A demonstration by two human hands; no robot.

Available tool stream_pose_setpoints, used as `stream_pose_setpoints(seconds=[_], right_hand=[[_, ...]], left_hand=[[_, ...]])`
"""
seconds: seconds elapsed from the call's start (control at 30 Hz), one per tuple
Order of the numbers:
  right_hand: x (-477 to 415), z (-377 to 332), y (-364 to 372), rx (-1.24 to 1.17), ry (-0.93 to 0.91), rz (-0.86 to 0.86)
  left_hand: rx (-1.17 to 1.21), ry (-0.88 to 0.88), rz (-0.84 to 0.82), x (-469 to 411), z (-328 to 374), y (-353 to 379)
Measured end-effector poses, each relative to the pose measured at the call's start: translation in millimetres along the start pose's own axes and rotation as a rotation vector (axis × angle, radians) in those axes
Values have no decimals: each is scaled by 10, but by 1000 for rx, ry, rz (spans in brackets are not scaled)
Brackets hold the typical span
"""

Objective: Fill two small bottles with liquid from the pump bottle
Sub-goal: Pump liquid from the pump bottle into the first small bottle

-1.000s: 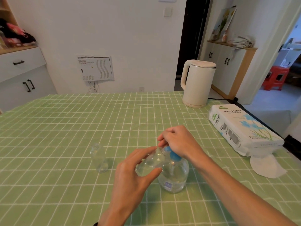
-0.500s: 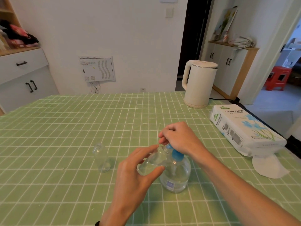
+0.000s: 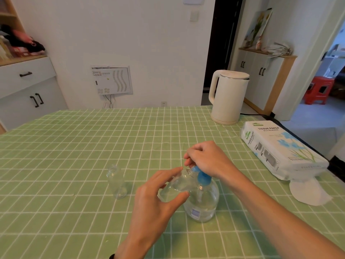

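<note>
Your green checked tabletop (image 3: 74,146) carries a white kettle (image 3: 227,98) at the far right, with a tissue pack (image 3: 276,146) nearer along the right edge; white cabinets line the walls. Little differs from a moment ago: your left hand (image 3: 155,204) still pinches the tilted small bottle (image 3: 179,186) between thumb and fingers, mouth at the blue nozzle, and your right hand (image 3: 207,159) stays curled over the top of the pump bottle (image 3: 205,202), which stands near the table's middle. The upright small bottle (image 3: 115,182) stands to its left as before. Your right fingers hide the pump head, and the liquid level in the tilted bottle is unreadable.
</note>
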State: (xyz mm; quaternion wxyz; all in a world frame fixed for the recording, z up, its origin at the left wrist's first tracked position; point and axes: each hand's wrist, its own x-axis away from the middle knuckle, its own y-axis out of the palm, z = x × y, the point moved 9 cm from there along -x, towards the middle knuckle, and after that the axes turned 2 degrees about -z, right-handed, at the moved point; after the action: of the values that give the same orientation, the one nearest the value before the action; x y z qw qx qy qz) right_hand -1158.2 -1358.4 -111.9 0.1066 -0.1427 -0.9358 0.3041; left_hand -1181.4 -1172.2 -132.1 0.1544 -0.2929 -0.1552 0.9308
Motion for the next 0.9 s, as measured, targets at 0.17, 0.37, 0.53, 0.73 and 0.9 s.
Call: stream_pose_setpoints(seconds=[0.17,0.37,0.53,0.73,0.9], right_hand=[[-16,-22,24,6,-22,4],[-51,108,33,-43,13,0],[-15,95,36,-44,7,15],[10,-23,-16,94,6,7],[11,-73,-29,118,-17,42]], left_hand=[[-10,5,-1,1,2,3],[-6,8,-2,-6,-5,20],[-31,7,-3,13,3,7],[-63,17,-2,7,44,-15],[-90,24,-9,-6,18,-9]])
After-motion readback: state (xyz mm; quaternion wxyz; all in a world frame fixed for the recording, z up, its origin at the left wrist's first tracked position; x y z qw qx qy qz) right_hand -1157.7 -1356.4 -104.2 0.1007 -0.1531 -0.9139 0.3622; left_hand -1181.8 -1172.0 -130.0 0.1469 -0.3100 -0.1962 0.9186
